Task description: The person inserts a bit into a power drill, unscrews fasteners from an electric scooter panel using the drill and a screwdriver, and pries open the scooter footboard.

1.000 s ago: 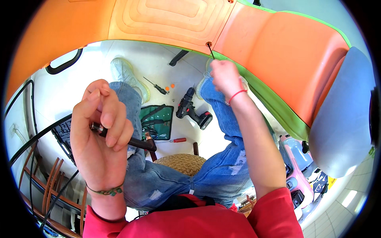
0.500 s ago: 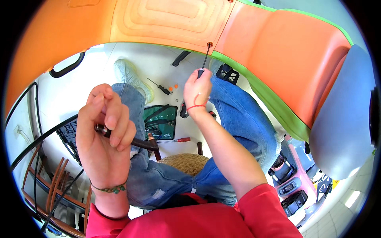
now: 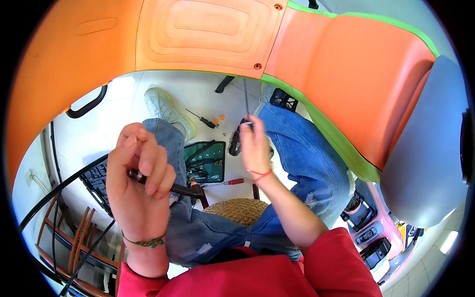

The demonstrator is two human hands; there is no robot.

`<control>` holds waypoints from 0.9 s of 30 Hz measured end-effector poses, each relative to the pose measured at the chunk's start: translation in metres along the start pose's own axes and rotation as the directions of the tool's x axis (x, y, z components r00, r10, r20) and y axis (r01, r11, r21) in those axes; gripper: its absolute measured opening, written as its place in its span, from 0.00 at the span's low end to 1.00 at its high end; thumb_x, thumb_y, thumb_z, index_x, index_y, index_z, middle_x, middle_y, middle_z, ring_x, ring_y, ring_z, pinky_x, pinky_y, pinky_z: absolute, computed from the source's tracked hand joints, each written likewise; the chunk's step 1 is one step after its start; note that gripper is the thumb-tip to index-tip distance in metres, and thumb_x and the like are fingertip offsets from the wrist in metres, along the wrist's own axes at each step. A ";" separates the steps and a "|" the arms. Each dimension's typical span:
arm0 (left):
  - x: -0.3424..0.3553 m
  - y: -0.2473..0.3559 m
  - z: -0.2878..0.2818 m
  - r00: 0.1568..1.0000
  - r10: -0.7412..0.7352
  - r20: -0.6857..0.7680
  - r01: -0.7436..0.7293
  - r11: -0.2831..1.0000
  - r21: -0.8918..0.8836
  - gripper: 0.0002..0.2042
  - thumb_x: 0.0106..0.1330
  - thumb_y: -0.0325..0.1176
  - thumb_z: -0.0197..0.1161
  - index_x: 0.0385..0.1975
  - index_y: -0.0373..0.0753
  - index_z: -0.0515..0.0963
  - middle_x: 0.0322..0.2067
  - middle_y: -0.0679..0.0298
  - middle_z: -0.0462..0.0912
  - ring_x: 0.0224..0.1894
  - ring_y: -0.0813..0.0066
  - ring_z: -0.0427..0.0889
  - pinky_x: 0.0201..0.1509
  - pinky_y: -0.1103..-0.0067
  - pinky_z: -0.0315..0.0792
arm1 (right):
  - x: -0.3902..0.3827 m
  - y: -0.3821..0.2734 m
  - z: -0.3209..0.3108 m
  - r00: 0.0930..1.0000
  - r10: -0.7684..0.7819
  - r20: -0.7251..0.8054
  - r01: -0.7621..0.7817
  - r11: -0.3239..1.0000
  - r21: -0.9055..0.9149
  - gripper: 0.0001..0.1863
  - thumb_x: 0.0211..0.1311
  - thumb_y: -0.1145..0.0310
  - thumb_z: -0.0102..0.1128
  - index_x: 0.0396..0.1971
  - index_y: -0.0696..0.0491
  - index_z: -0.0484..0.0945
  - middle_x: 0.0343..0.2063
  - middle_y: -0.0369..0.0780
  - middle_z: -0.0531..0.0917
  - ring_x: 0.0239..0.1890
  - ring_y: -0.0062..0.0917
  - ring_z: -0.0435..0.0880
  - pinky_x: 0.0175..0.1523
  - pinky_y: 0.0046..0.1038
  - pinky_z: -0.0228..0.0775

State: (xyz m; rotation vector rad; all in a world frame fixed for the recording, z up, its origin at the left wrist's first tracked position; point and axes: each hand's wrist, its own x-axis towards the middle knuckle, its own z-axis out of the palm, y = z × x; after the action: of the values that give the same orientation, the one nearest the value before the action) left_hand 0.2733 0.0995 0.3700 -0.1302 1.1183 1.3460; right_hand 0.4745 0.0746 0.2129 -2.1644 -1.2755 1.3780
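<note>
My left hand (image 3: 141,183), palm up, curls its fingers around a dark bent metal tool (image 3: 183,190). My right hand (image 3: 255,148) grips a screwdriver (image 3: 246,96), its long shaft pointing up just below the panel's edge, apart from the lower screw hole (image 3: 258,66) in the orange plastic panel (image 3: 208,34). Beneath that hand, partly hidden, a power drill (image 3: 235,144) lies on the tiled floor. A second screwdriver (image 3: 206,121), small orange caps (image 3: 219,120), a green tool pouch (image 3: 210,161) and a red-handled screwdriver (image 3: 234,182) lie between my legs.
An orange seat (image 3: 346,89) with green edging and a grey backrest (image 3: 420,148) fills the right side. Black cables, a tool case (image 3: 96,184) and wooden rack (image 3: 81,232) are at left. A pink plastic object (image 3: 383,232) sits lower right; a woven stool (image 3: 232,210) is under me.
My right hand has moved down toward me, drawing the screwdriver out of the lower hole. The orange panel appears lower in view. My left hand still holds the dark tool.
</note>
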 end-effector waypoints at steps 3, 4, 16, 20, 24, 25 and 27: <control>0.001 -0.005 0.005 0.999 -0.036 0.013 0.037 0.999 -0.007 0.06 0.71 0.33 0.45 0.37 0.38 0.67 0.18 0.73 0.60 0.14 0.88 0.52 0.15 0.87 0.47 | 0.025 -0.021 -0.043 0.997 -0.067 0.030 0.069 0.993 -0.098 0.16 0.66 0.62 0.48 0.47 0.57 0.71 0.25 0.50 0.81 0.30 0.43 0.82 0.37 0.39 0.71; 0.001 -0.007 0.002 0.999 -0.036 0.011 0.036 0.999 -0.006 0.06 0.71 0.33 0.45 0.37 0.38 0.67 0.18 0.73 0.60 0.14 0.88 0.52 0.15 0.87 0.47 | 0.034 -0.027 -0.049 0.997 -0.059 0.055 0.064 0.994 -0.088 0.15 0.66 0.62 0.48 0.46 0.57 0.72 0.23 0.49 0.81 0.29 0.41 0.82 0.37 0.37 0.71; 0.002 -0.006 -0.006 1.000 -0.010 -0.013 0.010 1.000 -0.022 0.07 0.70 0.33 0.47 0.38 0.36 0.69 0.19 0.73 0.60 0.15 0.88 0.53 0.15 0.87 0.47 | 0.075 -0.084 -0.063 0.970 -0.218 0.109 0.226 0.633 -0.740 0.15 0.60 0.67 0.48 0.37 0.62 0.79 0.32 0.57 0.80 0.39 0.51 0.79 0.47 0.44 0.71; 0.003 -0.005 -0.007 1.000 -0.003 -0.013 0.002 1.000 -0.029 0.08 0.70 0.33 0.48 0.38 0.36 0.69 0.19 0.73 0.61 0.15 0.87 0.53 0.16 0.86 0.48 | 0.074 -0.099 -0.061 0.982 -0.070 0.176 0.186 0.539 -0.821 0.15 0.58 0.66 0.49 0.33 0.64 0.79 0.32 0.60 0.79 0.40 0.52 0.79 0.49 0.42 0.71; 0.002 -0.001 -0.007 1.000 0.005 0.003 -0.005 0.998 -0.055 0.08 0.70 0.33 0.48 0.39 0.35 0.69 0.19 0.72 0.61 0.15 0.87 0.53 0.15 0.86 0.48 | 0.081 -0.075 -0.057 0.993 -0.049 0.104 0.109 0.695 -0.711 0.17 0.59 0.64 0.50 0.34 0.66 0.77 0.33 0.60 0.79 0.41 0.52 0.79 0.49 0.41 0.70; 0.002 -0.001 -0.009 1.000 0.004 0.005 -0.004 0.998 -0.056 0.08 0.70 0.33 0.48 0.39 0.35 0.69 0.19 0.72 0.61 0.15 0.87 0.53 0.15 0.86 0.48 | 0.081 -0.065 -0.050 0.994 -0.048 0.102 0.107 0.695 -0.711 0.17 0.59 0.64 0.50 0.34 0.66 0.77 0.33 0.60 0.79 0.41 0.52 0.79 0.49 0.41 0.70; 0.002 0.000 -0.015 0.998 0.005 0.065 -0.003 0.999 -0.038 0.08 0.67 0.33 0.50 0.38 0.36 0.68 0.21 0.69 0.66 0.15 0.86 0.57 0.17 0.86 0.51 | 0.076 -0.050 -0.024 0.999 -0.046 -0.013 0.034 0.877 -0.479 0.16 0.60 0.65 0.50 0.37 0.65 0.75 0.36 0.58 0.80 0.42 0.51 0.80 0.48 0.40 0.72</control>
State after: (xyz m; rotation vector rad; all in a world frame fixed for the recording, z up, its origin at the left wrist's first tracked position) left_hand 0.2642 0.0911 0.3611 -0.1110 1.0393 1.3660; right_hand 0.4799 0.1678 0.2113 -2.4293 -1.7966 1.0952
